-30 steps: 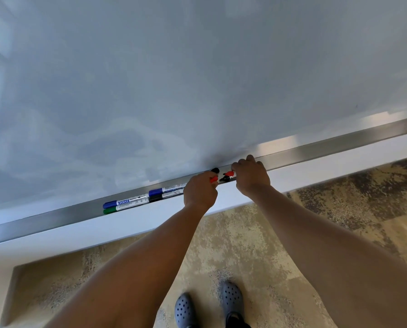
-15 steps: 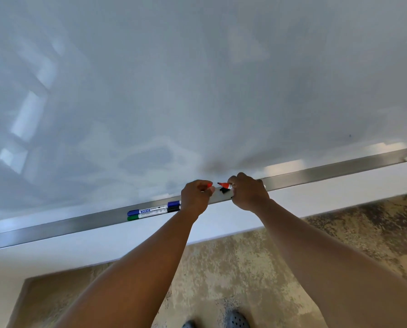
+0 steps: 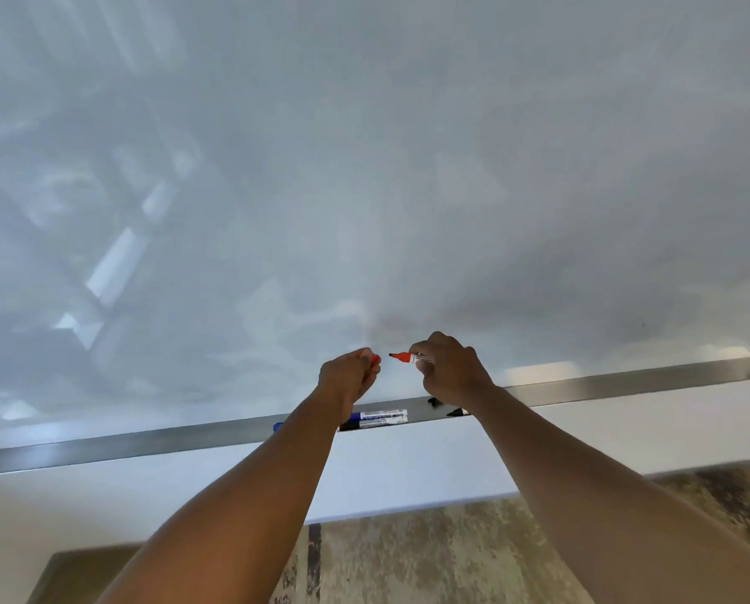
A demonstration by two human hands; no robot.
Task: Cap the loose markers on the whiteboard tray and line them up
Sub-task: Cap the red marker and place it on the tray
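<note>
My right hand (image 3: 451, 370) grips an uncapped red marker (image 3: 403, 357), its tip pointing left. My left hand (image 3: 349, 377) is closed on a red cap (image 3: 376, 359), a small gap away from the tip. Both hands are raised above the metal whiteboard tray (image 3: 626, 383). On the tray below my left wrist lie a blue marker (image 3: 380, 415) and a black-ended marker (image 3: 371, 424), side by side, partly hidden by my arm. A small black cap (image 3: 433, 401) and a black marker tip (image 3: 457, 412) show under my right wrist.
The whiteboard (image 3: 364, 167) fills the upper view. Below the tray runs a white wall strip (image 3: 408, 468), then patterned carpet (image 3: 451, 560). The tray stretches bare to the left (image 3: 103, 446) and right.
Both hands rose from the tray with the red marker and its cap. The camera tilted upward, so the shoes left the view.
</note>
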